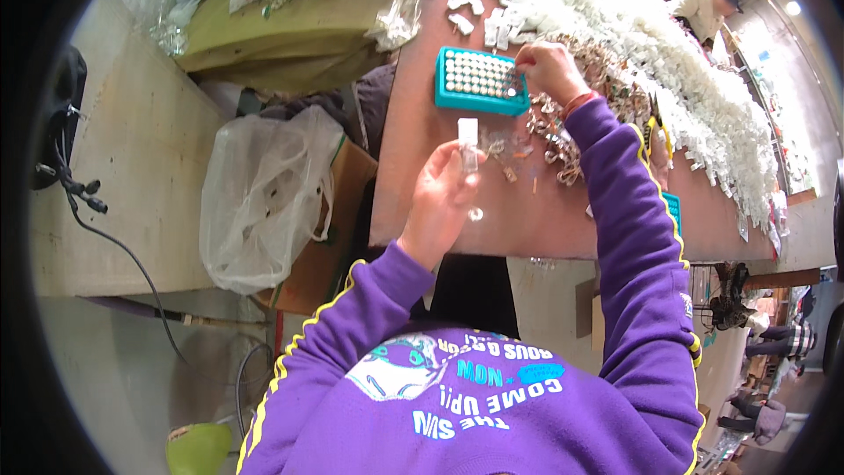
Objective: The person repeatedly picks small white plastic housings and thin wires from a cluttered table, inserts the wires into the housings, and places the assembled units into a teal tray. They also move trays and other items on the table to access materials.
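My left hand (442,202) holds a small white-topped, clear plastic piece (468,134) upright between thumb and fingers, above the near part of the brown table. Farther off lies a teal tray (479,107) with rows of small round, pale metallic pieces standing in it. My right hand (552,72) is at the tray's right end, its fingers pinched together by the last rows. Whatever those fingertips hold, if anything, is too small to make out. A small white ring (476,214) shows just right of my left hand.
A big heap of white plastic pieces (633,31) covers the table's far right, with a metallic pile (607,75) along its edge. Yellow-handled pliers (658,134) lie right of my right forearm. A plastic bag (264,198) hangs at the left. Other people work farther right.
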`<state>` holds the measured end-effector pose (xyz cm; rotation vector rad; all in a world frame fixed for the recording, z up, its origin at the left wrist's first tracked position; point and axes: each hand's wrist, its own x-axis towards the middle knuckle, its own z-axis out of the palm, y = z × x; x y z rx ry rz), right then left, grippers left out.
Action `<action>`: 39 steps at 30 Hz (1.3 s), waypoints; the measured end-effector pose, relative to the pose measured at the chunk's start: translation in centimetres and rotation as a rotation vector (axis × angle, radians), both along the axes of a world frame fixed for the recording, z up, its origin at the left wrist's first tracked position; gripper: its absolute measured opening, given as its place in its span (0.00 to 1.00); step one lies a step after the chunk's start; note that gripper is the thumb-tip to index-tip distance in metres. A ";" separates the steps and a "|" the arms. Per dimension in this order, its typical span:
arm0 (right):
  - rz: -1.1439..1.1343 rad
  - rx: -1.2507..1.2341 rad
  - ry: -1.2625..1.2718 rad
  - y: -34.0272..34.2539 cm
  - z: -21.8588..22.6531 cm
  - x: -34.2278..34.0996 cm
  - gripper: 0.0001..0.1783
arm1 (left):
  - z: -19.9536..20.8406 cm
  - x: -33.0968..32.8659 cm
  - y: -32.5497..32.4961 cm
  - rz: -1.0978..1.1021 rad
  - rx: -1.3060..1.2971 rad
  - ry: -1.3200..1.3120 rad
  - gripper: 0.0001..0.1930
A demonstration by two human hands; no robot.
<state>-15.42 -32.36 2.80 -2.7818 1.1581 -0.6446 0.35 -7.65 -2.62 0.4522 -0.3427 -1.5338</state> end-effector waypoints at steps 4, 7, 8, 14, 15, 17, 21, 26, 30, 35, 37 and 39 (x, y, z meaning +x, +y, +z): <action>-0.152 0.131 -0.064 2.1 1.7 0.7 0.07 | -0.6 0.3 -0.2 -0.054 -0.033 0.079 0.11; -0.028 0.214 -0.344 7.0 3.4 0.5 0.06 | -0.8 0.4 -0.4 -0.082 -0.085 0.136 0.11; -0.010 0.260 -0.404 9.0 3.6 0.6 0.06 | -0.8 0.3 -0.4 -0.069 -0.063 0.143 0.11; 0.122 0.279 -0.397 18.6 3.4 1.4 0.05 | -0.9 -0.1 -0.5 -0.044 -0.043 0.120 0.11; 0.122 0.274 -0.424 19.2 3.1 1.7 0.06 | -0.9 -0.1 -0.5 -0.039 -0.051 0.111 0.11; 0.120 0.129 -0.392 19.7 2.6 2.4 0.05 | -1.0 -0.3 -0.4 -0.018 -0.060 0.068 0.11; 0.114 0.030 -0.313 20.0 2.4 2.6 0.04 | -0.9 -0.6 -0.4 0.019 -0.062 -0.055 0.10; 0.144 0.066 -0.168 20.2 3.2 1.9 0.07 | -0.7 -0.4 -0.4 -0.005 -0.074 -0.090 0.10; 0.130 0.063 -0.331 20.1 3.5 1.9 0.16 | -0.6 -0.1 -0.3 -0.043 -0.079 -0.057 0.11; 0.141 0.182 -0.397 19.9 3.4 1.9 0.11 | -0.6 -0.2 -0.2 -0.062 -0.094 -0.068 0.11; 0.134 0.224 -0.388 19.7 3.4 1.9 0.10 | -0.4 -0.2 -0.2 -0.050 -0.071 -0.083 0.11; 0.166 0.160 -0.376 19.7 3.1 1.9 0.10 | -0.3 -0.1 -0.2 -0.052 -0.053 -0.099 0.11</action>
